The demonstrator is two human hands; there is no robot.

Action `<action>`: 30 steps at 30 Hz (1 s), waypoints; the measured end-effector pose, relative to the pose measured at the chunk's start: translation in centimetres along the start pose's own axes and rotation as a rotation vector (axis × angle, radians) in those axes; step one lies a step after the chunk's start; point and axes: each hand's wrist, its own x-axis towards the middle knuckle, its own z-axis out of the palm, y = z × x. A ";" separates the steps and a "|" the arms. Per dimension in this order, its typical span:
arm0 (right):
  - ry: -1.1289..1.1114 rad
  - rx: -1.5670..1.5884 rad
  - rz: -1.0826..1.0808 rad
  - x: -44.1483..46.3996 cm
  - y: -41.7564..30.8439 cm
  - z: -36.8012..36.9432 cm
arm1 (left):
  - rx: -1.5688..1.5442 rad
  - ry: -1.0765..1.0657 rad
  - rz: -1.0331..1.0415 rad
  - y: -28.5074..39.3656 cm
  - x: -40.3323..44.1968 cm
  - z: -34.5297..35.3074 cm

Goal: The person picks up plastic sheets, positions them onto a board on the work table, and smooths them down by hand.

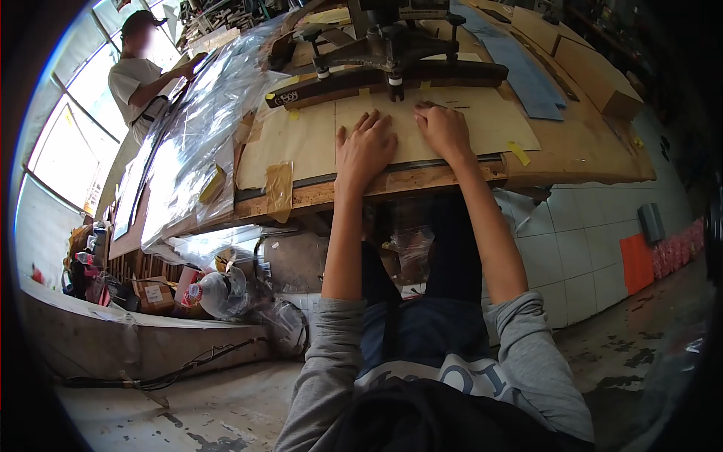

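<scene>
My left hand point(365, 149) lies flat on a pale sheet point(301, 143) on the workbench, its fingers spread and nothing in it. To its right, my right hand point(444, 129) rests on the same sheet with its fingers curled inward; whether it pinches anything is too small to tell. Just beyond both hands stands a dark metal clamp frame point(392, 56) over a long dark bar point(324, 89) with white writing at its left end. Yellow tape pieces point(519, 154) stick to the sheet, and a larger tan tape strip point(279, 192) hangs over the bench's front edge.
Clear plastic film point(199, 128) covers the bench's left part. A person point(143, 79) stands at the far left. Blue strips point(520, 71) and a cardboard box point(599, 79) lie at the right. A large plastic bottle point(218, 294) and clutter sit below on the left.
</scene>
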 end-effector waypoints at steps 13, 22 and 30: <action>-0.016 0.068 -0.023 -0.2 0.0 -0.7 | 0.024 -0.020 -0.001 0.0 0.0 0.1; 0.177 0.239 -0.005 -2.5 -0.9 -2.3 | 0.093 0.009 0.014 0.2 -1.2 0.0; 0.171 0.159 -0.056 -4.5 -1.2 -3.2 | 0.099 -0.009 0.027 0.4 -2.0 -0.5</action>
